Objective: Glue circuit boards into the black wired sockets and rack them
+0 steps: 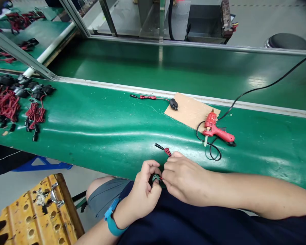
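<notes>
Close to my body, at the bench's front edge, my left hand (147, 190) pinches a small round black part with a green circuit board (156, 177) in its open end. My right hand (185, 180) is closed on the bundled red-and-black cable (167, 151) leading from it; the fingertips are hidden. The cable's black plug (158, 146) sticks out beyond the knuckles. Farther back, a red hot glue gun (215, 127) rests at the right corner of a tan board (188, 110). A black fitting (173, 104) with its own red cable (149, 97) lies at that board's left side.
Several black fittings with red cables (7, 102) are piled at the bench's left end. A black power cord (267, 85) runs from the glue gun to the upper right. Past the bench's white edge lies a green conveyor belt (122, 64). A yellow crate (35, 211) stands lower left.
</notes>
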`<state>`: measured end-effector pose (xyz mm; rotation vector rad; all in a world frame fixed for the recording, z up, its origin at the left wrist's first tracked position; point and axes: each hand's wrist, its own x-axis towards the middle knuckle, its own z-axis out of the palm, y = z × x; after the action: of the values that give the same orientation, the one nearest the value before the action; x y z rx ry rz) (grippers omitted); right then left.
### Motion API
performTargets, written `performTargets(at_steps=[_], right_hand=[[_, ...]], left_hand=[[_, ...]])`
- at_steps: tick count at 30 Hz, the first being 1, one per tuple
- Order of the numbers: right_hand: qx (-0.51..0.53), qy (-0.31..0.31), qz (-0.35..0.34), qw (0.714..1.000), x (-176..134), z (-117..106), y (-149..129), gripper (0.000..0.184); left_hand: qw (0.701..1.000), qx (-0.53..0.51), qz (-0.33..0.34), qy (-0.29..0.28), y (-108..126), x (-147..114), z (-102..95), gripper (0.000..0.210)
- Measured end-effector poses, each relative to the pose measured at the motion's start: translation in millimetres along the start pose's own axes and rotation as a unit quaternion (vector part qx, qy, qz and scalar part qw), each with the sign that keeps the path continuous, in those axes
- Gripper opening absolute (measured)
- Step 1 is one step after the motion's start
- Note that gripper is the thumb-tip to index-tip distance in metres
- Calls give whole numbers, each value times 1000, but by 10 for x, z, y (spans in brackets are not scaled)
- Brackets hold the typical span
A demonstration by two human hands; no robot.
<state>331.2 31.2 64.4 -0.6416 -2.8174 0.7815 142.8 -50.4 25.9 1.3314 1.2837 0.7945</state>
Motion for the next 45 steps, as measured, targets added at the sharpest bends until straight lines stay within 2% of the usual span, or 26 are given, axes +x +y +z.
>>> performTargets(at_steps=[2,4,9,14,19,22,27,29,32,37,39,42,45], right_hand=[[50,-18,67,996,-12,28,8,14],[93,-30,90,991,-16,37,22,13],[110,-36,32,993,-2,-42,22,8],[95,-2,63,993,38,-102,-22,14],[108,4,131,985,58,-16,-10,13],[145,-17,133,980,77,-14,-19,9],[183,-47,129,973,113,-38,-54,7],[169,-26,122,978,119,28,-64,9],[125,55,85,987,128,201,-78,15],[106,128,40,985,166,429,-80,13],[95,158,34,982,181,463,-60,17],[70,190,34,979,188,495,-14,15],[59,191,45,979,180,539,21,12]], left_hand=[[1000,19,0,20,-39,-31,6,48],[998,43,9,37,-77,-61,5,48],[993,95,41,61,-111,-87,-4,52],[985,146,65,69,-77,-76,5,51],[983,136,64,104,-84,-92,-4,49],[981,133,82,113,-90,-109,-21,50],[993,44,26,104,-35,-124,-52,53],[995,-11,16,101,-8,-105,-59,56],[991,-74,19,112,14,-54,-54,58],[988,-105,13,114,3,-8,-57,62],[991,-71,-9,115,-8,-10,-89,56],[993,5,-56,104,-16,0,-155,32],[993,-4,-99,67,-6,36,-200,21]])
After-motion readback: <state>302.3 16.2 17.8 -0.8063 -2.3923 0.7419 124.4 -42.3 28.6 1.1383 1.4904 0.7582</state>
